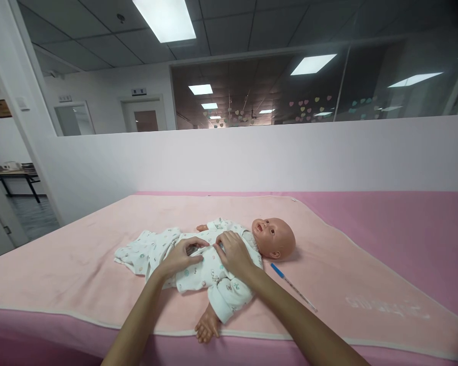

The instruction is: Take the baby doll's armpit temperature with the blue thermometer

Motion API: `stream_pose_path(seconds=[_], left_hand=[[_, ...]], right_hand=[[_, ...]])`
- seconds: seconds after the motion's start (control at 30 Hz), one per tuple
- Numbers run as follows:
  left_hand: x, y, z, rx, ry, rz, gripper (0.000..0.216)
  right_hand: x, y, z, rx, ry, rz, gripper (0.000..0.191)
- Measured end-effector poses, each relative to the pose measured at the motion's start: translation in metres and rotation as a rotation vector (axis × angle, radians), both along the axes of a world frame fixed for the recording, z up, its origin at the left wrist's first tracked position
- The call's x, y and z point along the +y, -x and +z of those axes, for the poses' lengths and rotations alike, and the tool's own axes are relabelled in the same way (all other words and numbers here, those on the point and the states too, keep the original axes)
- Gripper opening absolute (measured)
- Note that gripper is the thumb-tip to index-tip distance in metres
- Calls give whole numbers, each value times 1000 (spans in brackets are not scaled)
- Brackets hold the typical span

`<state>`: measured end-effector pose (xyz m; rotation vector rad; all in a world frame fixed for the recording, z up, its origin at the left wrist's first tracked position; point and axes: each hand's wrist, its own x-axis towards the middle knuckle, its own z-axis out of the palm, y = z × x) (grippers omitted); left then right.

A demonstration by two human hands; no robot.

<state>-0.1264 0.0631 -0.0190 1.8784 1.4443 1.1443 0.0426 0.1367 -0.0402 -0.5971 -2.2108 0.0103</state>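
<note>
- Peach blanket point(328, 277) over pink surface point(404, 223); white partition point(252, 160) behind.
- Left hand point(183, 258): thumb and fingers curved, partly apart, at printed garment point(198, 274); hold on cloth unclear.
- Right hand point(232, 254): just beside left, fingers bent onto garment; cannot tell if pinching.
- Baby doll point(213, 264) face-up under both hands.
- Blue-ended stick point(280, 273) right of right hand.

You see smooth, softly shiny plastic on the doll's head point(277, 239); its outfit point(200, 272) looks like matt, creased cloth. The blanket point(80, 254) before you is matt, soft-napped fabric, the blue cap point(277, 270) smooth plastic, the window point(259, 94) glossy glass.
</note>
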Motion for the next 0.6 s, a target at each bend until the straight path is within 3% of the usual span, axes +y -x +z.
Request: stream_pose_path(seconds=[0.6], left_hand=[[3, 0, -8, 1, -29, 89, 37]], right_hand=[[1, 0, 1, -23, 7, -15, 8]])
